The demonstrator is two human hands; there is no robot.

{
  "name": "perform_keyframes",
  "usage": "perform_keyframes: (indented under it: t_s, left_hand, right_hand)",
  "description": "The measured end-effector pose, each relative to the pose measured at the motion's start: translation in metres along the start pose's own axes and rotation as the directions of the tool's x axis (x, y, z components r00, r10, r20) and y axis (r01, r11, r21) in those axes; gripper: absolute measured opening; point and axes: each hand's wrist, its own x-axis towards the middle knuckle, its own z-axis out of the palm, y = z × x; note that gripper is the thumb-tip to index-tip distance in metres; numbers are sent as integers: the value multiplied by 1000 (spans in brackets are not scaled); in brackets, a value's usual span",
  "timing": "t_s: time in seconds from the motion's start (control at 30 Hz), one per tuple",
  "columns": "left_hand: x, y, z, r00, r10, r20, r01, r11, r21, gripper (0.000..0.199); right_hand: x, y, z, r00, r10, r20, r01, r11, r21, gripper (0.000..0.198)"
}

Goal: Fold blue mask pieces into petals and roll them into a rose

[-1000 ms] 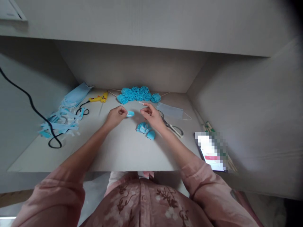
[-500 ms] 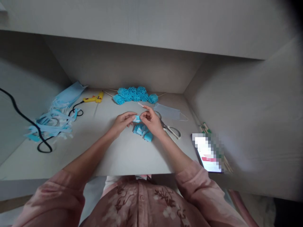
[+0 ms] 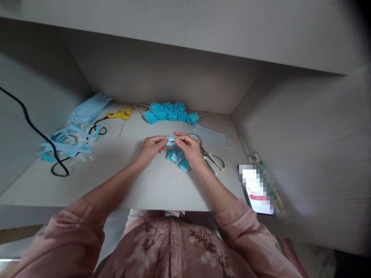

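Between my two hands is a small blue and white piece of mask fabric (image 3: 171,141), held above the table. My left hand (image 3: 152,148) pinches its left end with thumb and fingers. The right end is pinched by my right hand (image 3: 189,148). Just below the hands lie several small blue folded fabric pieces (image 3: 175,155), with a rounded blue one at their lower right. Scissors (image 3: 213,156) with pale handles rest beside my right wrist, their blades partly hidden by the hand.
Blue fabric roses (image 3: 168,112) on sticks lie at the back. A flat mask (image 3: 210,136) is behind the scissors. Leftward are a yellow glue gun (image 3: 120,114), stacked masks (image 3: 91,108), cut strips (image 3: 68,146) and a black cord (image 3: 37,133). A lit phone (image 3: 256,191) lies right, near green-tipped sticks (image 3: 256,157).
The view has shifted slightly. My right forefinger, raised before, has come down toward the fabric piece, and more of the piece's white part shows between my hands.
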Motion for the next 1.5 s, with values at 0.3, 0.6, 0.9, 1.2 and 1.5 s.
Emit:
perform_keyframes:
  t_s: [0.3, 0.6, 0.9, 1.2, 1.5]
  left_hand:
    - [-3, 2, 2, 1000, 5, 29, -4, 1000, -26, 30]
    - [-5, 5, 4, 999, 5, 44, -3, 999, -55, 32]
    - [-6, 6, 5, 997, -2, 71, 7, 998, -68, 36]
    - [-5, 7, 4, 999, -8, 45, 12, 996, -87, 32]
    - [-2, 5, 5, 999, 49, -20, -49, 999, -7, 25]
  right_hand:
    - [-2, -6, 4, 993, 115, -18, -111, 984, 136, 19]
    - [0, -4, 3, 992, 117, -56, -114, 992, 52, 23]
    - [0, -2, 3, 989, 123, -80, -121, 992, 36, 24]
    - [-2, -2, 4, 996, 85, -41, -85, 996, -16, 18]
    - [-3, -2, 4, 999, -7, -34, 4, 997, -80, 19]
